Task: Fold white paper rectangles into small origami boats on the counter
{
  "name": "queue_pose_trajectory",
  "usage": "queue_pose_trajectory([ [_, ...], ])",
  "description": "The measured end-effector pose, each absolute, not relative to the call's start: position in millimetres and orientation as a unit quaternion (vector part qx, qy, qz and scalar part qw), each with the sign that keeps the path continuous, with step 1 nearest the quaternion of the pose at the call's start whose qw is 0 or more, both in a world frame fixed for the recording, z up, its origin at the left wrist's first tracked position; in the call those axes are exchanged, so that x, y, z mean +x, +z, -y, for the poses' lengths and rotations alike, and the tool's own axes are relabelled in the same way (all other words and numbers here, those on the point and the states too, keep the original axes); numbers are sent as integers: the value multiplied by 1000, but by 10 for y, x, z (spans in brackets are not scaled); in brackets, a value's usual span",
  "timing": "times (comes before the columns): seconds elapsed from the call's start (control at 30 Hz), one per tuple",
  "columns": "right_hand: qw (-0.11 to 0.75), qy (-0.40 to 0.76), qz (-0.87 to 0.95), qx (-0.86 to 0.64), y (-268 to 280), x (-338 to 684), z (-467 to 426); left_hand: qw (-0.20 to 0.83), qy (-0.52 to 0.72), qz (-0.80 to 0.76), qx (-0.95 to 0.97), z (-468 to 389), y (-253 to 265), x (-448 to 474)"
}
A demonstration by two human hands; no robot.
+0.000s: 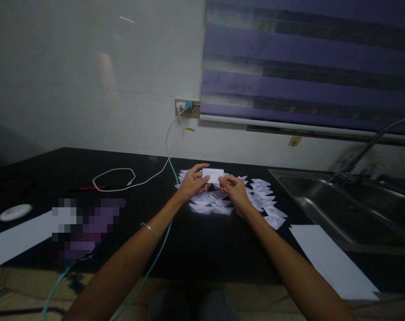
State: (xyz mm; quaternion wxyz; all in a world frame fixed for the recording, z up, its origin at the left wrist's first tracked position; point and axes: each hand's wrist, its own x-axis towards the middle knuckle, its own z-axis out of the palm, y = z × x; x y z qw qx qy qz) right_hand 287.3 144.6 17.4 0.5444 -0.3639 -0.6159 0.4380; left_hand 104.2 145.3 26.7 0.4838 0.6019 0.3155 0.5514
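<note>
Between my two hands is a small folded piece of white paper (pixel 213 174), held up above the black countertop. My left hand (pixel 193 182) grips its left end, thumb in front. At the lower right corner, the thumb and fingers of my right hand (pixel 234 189) pinch it. Beneath and behind my hands lie several folded white paper boats (pixel 202 207) in rows, partly hidden by the hands. More paper boats (pixel 274 219) run down the right side of the group.
White paper sheets (pixel 329 263) lie at the right beside a steel sink (pixel 309 205) with a faucet (pixel 373 142). At left are a paper strip (pixel 22 236), a blurred-out purple object (pixel 95 227), a red pen (pixel 92 188) and a white cable (pixel 145 182). A teal cable (pixel 162 243) passes under my left forearm.
</note>
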Motion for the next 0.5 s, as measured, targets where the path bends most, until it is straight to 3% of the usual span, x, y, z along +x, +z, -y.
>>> queue_pose_trajectory([
  [0.5, 534, 549, 543, -345, 120, 2835, -1472, 489, 521, -324, 620, -1356, 304, 1043],
])
